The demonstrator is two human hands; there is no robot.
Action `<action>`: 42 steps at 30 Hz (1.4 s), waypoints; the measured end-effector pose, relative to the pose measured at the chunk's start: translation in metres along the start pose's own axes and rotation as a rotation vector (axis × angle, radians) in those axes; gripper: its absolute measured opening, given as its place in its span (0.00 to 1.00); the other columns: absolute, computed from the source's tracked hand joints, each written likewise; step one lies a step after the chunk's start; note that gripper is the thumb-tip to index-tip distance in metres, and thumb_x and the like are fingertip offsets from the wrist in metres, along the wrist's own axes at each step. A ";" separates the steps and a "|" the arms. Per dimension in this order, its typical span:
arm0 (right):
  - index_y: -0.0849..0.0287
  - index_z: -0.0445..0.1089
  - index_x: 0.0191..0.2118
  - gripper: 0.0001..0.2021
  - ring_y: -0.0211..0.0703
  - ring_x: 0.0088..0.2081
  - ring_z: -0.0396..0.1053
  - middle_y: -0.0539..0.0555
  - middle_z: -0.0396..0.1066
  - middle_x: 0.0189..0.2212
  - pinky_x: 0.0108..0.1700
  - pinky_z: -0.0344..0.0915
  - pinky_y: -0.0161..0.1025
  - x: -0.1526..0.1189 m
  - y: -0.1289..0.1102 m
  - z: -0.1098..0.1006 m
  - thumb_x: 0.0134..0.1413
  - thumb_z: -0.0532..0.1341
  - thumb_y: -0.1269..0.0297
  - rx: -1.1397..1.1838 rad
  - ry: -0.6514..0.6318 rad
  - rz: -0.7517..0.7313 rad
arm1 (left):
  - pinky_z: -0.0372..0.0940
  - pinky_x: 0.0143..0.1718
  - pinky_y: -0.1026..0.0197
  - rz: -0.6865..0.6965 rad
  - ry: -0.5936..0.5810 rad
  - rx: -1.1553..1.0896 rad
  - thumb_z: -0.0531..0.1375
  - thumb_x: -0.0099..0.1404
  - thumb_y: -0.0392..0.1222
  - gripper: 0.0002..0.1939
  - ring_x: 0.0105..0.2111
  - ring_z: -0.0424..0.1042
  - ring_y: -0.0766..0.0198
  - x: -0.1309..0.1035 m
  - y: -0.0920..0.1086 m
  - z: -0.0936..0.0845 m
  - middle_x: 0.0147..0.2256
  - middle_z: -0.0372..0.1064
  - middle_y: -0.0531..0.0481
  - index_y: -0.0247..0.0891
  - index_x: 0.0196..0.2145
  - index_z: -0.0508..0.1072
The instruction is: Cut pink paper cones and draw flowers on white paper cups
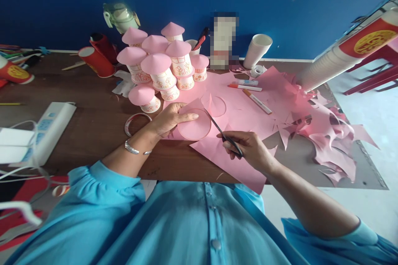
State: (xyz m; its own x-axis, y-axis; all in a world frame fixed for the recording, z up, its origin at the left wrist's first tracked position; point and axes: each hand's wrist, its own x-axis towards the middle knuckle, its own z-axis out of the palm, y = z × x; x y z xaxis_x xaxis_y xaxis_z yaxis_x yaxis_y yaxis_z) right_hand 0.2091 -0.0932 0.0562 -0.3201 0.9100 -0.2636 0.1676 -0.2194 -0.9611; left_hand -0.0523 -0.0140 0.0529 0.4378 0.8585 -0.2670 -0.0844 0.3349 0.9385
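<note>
Left hand pinches a pink paper piece with a round outline drawn on it, thumb on top, fingers underneath; right hand is closed around the dark handles of the scissors, blades at the paper's right edge. Piece is held up in front of the body, near the counter's front edge, over pink sheets; one sheet shows another drawn circle. Writing: red cup on the tilted white stack at right has a yellow emblem, characters too blurred to read; another red cup at far left, same kind of emblem, also unreadable. Markers on the sheets carry small barrel print, illegible. Box by the wall is pixelated, label can't be read. Tape roll beside the left wrist has red marks on its ring, no legible text. Cone-topped cups stand grouped behind the left hand, hand-drawn flowers on their sides, no lettering made out. Pink scraps heap at right.
</note>
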 end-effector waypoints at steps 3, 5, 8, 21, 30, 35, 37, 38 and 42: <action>0.64 0.81 0.45 0.28 0.35 0.21 0.65 0.48 0.67 0.21 0.23 0.62 0.36 0.000 0.000 0.000 0.54 0.71 0.41 -0.002 -0.004 -0.002 | 0.72 0.39 0.60 0.003 0.003 0.009 0.76 0.54 0.46 0.20 0.36 0.77 0.60 0.000 0.000 -0.001 0.36 0.79 0.49 0.36 0.42 0.82; 0.64 0.81 0.45 0.27 0.35 0.21 0.65 0.48 0.67 0.21 0.23 0.62 0.36 0.000 0.000 0.000 0.54 0.71 0.41 0.004 -0.007 -0.008 | 0.72 0.40 0.59 0.011 -0.010 0.026 0.76 0.55 0.47 0.18 0.37 0.77 0.59 0.001 0.000 -0.001 0.36 0.78 0.49 0.37 0.40 0.82; 0.64 0.80 0.45 0.26 0.34 0.21 0.65 0.48 0.67 0.21 0.22 0.61 0.35 -0.001 0.001 0.000 0.55 0.71 0.43 0.018 -0.009 -0.010 | 0.73 0.41 0.58 0.025 -0.020 0.042 0.75 0.56 0.48 0.17 0.38 0.77 0.59 0.001 -0.001 -0.003 0.36 0.78 0.48 0.37 0.40 0.82; 0.64 0.80 0.44 0.29 0.35 0.21 0.65 0.48 0.67 0.21 0.22 0.62 0.36 -0.002 0.000 0.001 0.54 0.71 0.39 -0.007 0.010 0.010 | 0.73 0.45 0.56 0.040 -0.032 0.033 0.76 0.55 0.48 0.20 0.40 0.78 0.57 0.001 0.001 -0.001 0.40 0.80 0.47 0.38 0.44 0.83; 0.64 0.80 0.46 0.29 0.35 0.21 0.65 0.48 0.67 0.21 0.23 0.63 0.36 -0.003 0.004 -0.001 0.54 0.71 0.39 -0.004 -0.001 0.007 | 0.72 0.49 0.55 0.101 0.020 0.049 0.75 0.55 0.47 0.24 0.44 0.78 0.55 0.004 -0.003 -0.003 0.44 0.81 0.46 0.38 0.49 0.81; 0.64 0.80 0.46 0.28 0.35 0.21 0.65 0.47 0.66 0.21 0.23 0.63 0.36 -0.002 0.006 -0.001 0.54 0.71 0.41 0.006 -0.016 0.006 | 0.71 0.51 0.54 0.107 0.026 0.063 0.75 0.56 0.47 0.23 0.44 0.77 0.55 0.004 -0.002 -0.002 0.43 0.80 0.46 0.37 0.48 0.82; 0.64 0.80 0.46 0.28 0.35 0.21 0.64 0.47 0.66 0.21 0.23 0.63 0.36 -0.002 0.006 -0.001 0.54 0.71 0.41 0.014 -0.019 0.006 | 0.70 0.51 0.55 0.111 0.017 0.071 0.74 0.57 0.47 0.21 0.44 0.76 0.56 0.004 -0.002 -0.003 0.43 0.80 0.46 0.37 0.47 0.82; 0.64 0.80 0.46 0.28 0.35 0.21 0.64 0.47 0.66 0.21 0.23 0.64 0.36 -0.002 0.006 -0.001 0.54 0.71 0.42 0.015 -0.020 0.009 | 0.70 0.51 0.55 0.115 0.012 0.076 0.74 0.58 0.47 0.20 0.44 0.76 0.56 0.004 -0.002 -0.003 0.43 0.80 0.46 0.37 0.46 0.82; 0.64 0.81 0.47 0.28 0.35 0.21 0.64 0.47 0.66 0.21 0.24 0.65 0.37 -0.003 0.006 -0.002 0.54 0.71 0.41 0.013 -0.029 0.024 | 0.69 0.53 0.55 0.134 0.021 0.081 0.73 0.59 0.46 0.20 0.46 0.77 0.55 0.005 -0.004 -0.004 0.43 0.81 0.46 0.37 0.48 0.82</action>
State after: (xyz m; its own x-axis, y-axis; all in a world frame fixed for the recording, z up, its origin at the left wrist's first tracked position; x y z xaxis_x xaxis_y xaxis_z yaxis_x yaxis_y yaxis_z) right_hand 0.2128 -0.0966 0.0510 -0.3432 0.8940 -0.2883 0.1636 -0.2453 -0.9555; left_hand -0.0536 -0.0091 0.0473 0.4087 0.9017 -0.1414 -0.0679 0.1845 0.9805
